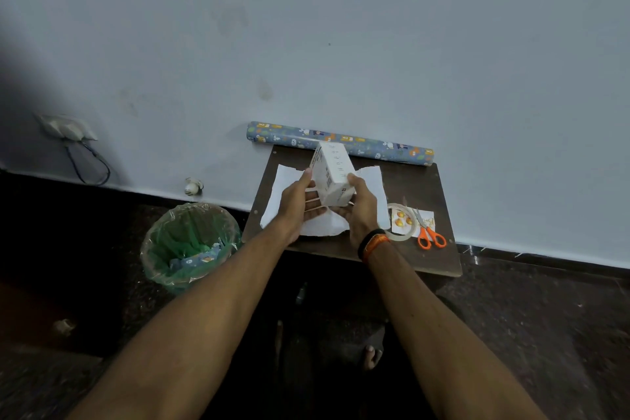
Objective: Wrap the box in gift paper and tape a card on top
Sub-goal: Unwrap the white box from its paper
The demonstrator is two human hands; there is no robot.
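Both hands hold the white box (332,174) above the cut sheet of gift paper (370,187), which lies white side up on the small dark table (422,187). The left hand (300,204) supports the box from the left, palm turned inward, fingers extended under its near end and thumb raised along its left face. The right hand (361,206) grips the near right corner, thumb on the upper face and fingers curled beneath.

The long axis of the box runs away from the person toward the wall, tilted so that the far end sits higher than the near end. A printed end face points back toward the wrists; a barcode shows on the left face.

The patterned gift paper roll (341,143) lies beyond the fingertips, along the wall and across the far table edge; the far end of the box overlaps it in view. Just right of the right wrist lies a clear tape roll (392,206) resting on a card (402,220) with orange shapes. Orange-handled scissors (429,232) lie on the same card, farther right. A lined waste bin (191,242) stands on the floor left of the left forearm.
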